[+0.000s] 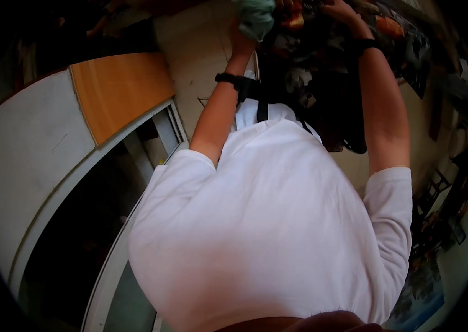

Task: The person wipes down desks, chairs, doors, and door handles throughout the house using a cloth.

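At the top edge, a pale green cloth (256, 21) is bunched up in my left hand (240, 37). The cloth covers most of the fingers, which seem closed around it. My right hand (342, 11) reaches in at the upper right, its fingers bent and partly cut off by the frame's edge. What those fingers hold, if anything, is too dark to make out. Between and below both hands lies a dark, cluttered patch of items with an orange-red piece (294, 20) near the cloth. Black bands circle both wrists.
On the left stands a counter with a wood-coloured panel (123, 91), a grey-white top (32, 149) and a metal-framed opening below. Another orange item (389, 26) lies among dark things at the upper right. Dark clutter and a bluish picture-like sheet (422, 299) run along the right side.
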Action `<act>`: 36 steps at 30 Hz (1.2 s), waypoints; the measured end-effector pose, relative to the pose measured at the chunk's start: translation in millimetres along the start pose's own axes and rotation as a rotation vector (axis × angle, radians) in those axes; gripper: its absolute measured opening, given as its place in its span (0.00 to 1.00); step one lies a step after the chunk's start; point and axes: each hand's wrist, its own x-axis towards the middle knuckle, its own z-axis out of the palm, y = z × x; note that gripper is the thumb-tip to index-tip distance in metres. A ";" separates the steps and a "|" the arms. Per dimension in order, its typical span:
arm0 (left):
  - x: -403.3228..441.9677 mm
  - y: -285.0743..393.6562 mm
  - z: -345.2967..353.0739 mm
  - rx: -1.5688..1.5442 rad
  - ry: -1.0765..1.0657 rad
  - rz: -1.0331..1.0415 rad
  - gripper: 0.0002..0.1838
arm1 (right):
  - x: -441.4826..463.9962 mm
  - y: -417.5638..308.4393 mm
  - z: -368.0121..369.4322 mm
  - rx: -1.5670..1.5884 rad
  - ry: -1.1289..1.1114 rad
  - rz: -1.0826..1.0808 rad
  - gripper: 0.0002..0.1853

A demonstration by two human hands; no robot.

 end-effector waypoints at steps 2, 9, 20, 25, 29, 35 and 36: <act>-21.1 -24.0 -6.5 0.131 -0.002 -0.183 0.21 | 64.1 65.1 27.7 -0.083 -0.150 -0.188 0.19; -30.3 -20.1 -20.2 0.084 0.074 -0.403 0.28 | 52.2 38.3 22.3 -0.015 0.007 -0.127 0.17; 15.2 -47.9 23.6 0.238 -0.031 0.153 0.31 | 38.4 15.1 3.3 0.074 -0.106 -0.149 0.20; -22.7 5.4 2.8 -0.163 -0.197 -0.567 0.29 | 65.5 32.5 21.3 0.079 -0.084 -0.081 0.19; -106.5 -30.5 12.7 0.109 -0.179 -0.512 0.31 | 69.7 28.9 14.6 0.072 -0.099 -0.170 0.19; -76.5 -75.1 -16.9 0.040 -0.149 -0.356 0.27 | 74.7 28.4 9.9 0.065 -0.194 -0.185 0.19; -49.5 -54.6 -18.5 -0.143 -0.018 -0.397 0.25 | 47.6 4.8 -5.8 0.113 -0.204 -0.087 0.16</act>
